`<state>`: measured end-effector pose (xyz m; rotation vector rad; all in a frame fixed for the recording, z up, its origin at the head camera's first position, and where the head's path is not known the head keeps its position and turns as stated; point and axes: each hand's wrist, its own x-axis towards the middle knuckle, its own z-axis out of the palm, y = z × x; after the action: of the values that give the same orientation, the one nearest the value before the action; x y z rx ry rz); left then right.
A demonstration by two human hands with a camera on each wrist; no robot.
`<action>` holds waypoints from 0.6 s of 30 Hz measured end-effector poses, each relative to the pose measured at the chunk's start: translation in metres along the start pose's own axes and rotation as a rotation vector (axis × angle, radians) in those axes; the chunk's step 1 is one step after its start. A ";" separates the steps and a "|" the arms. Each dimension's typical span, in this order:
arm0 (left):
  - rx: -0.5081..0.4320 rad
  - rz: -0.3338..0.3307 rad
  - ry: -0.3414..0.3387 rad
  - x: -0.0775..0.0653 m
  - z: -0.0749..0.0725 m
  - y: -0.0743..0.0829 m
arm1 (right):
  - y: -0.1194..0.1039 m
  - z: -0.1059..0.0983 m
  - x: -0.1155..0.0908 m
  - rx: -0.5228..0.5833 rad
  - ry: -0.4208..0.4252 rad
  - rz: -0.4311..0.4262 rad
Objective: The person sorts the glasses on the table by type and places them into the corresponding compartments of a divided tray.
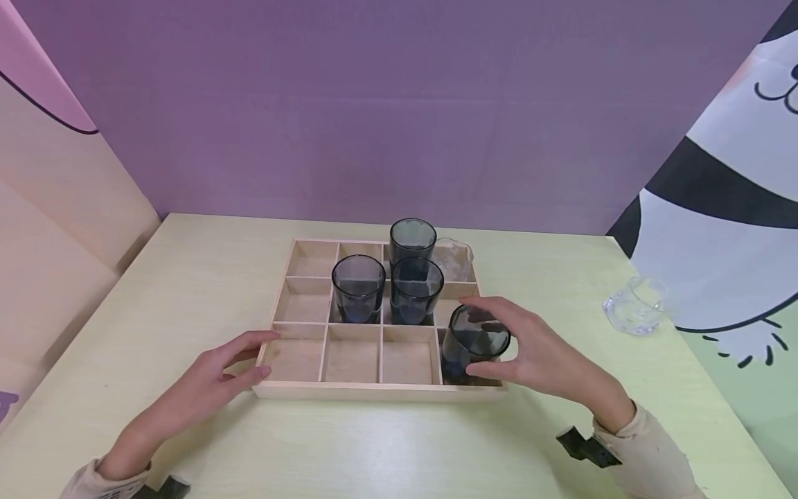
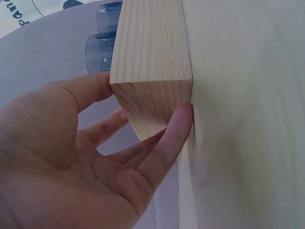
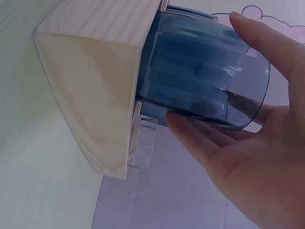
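A wooden tray [image 1: 380,391] with several square compartments sits mid-table. My right hand [image 1: 530,346] grips a dark tinted glass [image 1: 464,350] upright in the front right compartment; in the right wrist view, thumb and fingers lie on opposite sides of the glass [image 3: 200,71]. My left hand [image 1: 218,371] touches the tray's left side near the front corner, and the left wrist view shows fingertips [image 2: 180,119] against the wood. Two more dark glasses, one left [image 1: 358,291] and one right [image 1: 416,294], stand in the middle row. Behind them stands another dark glass [image 1: 413,237].
A clear glass [image 1: 455,262] occupies the tray's back right compartment. Another clear glass [image 1: 634,308] stands on the table's right side, near the edge. A purple panel [image 1: 374,138] rises behind the table, with printed panels at both sides.
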<state>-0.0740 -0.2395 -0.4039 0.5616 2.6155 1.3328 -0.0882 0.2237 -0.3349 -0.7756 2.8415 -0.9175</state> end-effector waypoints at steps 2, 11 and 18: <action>0.003 0.001 0.002 0.000 0.000 0.000 | 0.000 -0.001 0.000 0.005 -0.010 0.000; 0.002 -0.017 -0.001 0.000 0.000 -0.001 | 0.000 -0.014 -0.005 0.037 0.001 -0.043; -0.004 -0.016 0.001 0.000 0.000 0.000 | 0.003 -0.029 -0.007 0.085 0.043 -0.045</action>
<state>-0.0736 -0.2398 -0.4034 0.5382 2.6120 1.3333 -0.0889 0.2448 -0.3135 -0.8232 2.8109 -1.0667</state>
